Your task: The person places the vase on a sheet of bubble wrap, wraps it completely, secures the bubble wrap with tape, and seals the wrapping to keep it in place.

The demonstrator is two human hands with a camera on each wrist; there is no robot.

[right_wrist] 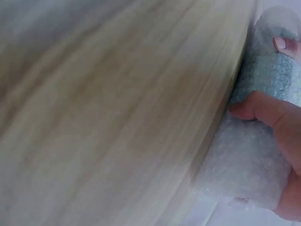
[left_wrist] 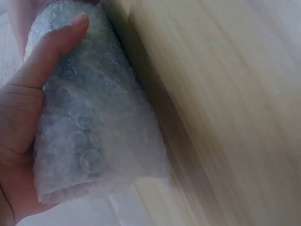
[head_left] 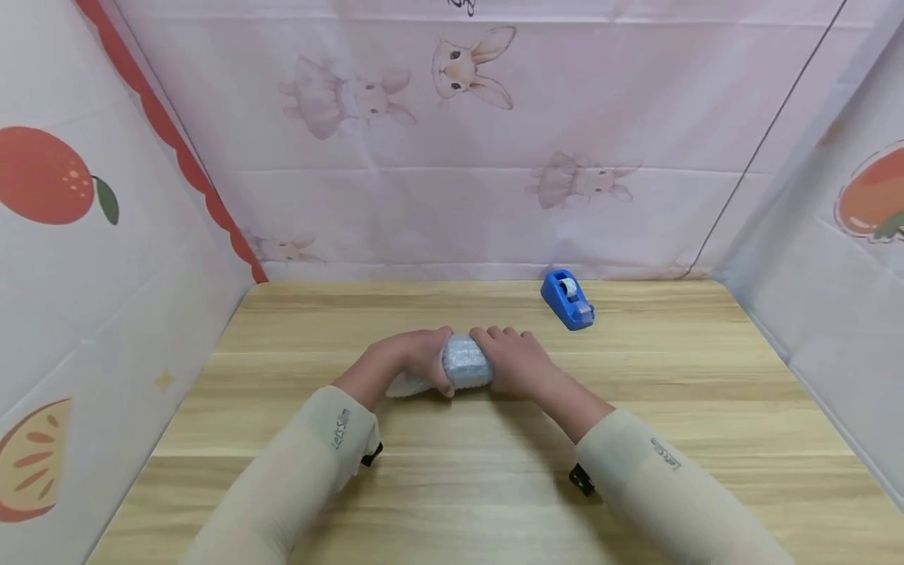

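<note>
A roll of bubble wrap (head_left: 467,361) lies sideways just above or on the wooden table, between my two hands. My left hand (head_left: 422,355) grips its left part, the thumb laid across the wrap in the left wrist view. The right hand (head_left: 514,359) holds the other end, its fingers over the top. In the left wrist view the bubble wrap (left_wrist: 94,113) has an open, loose end. Something faintly greenish shows through the bubble wrap (right_wrist: 263,70) in the right wrist view; what it is cannot be made out.
A blue tape dispenser (head_left: 567,300) with a roll of clear tape stands near the table's back edge, right of the hands. Printed cloth walls (head_left: 452,141) enclose the wooden table (head_left: 466,486) at the back and both sides.
</note>
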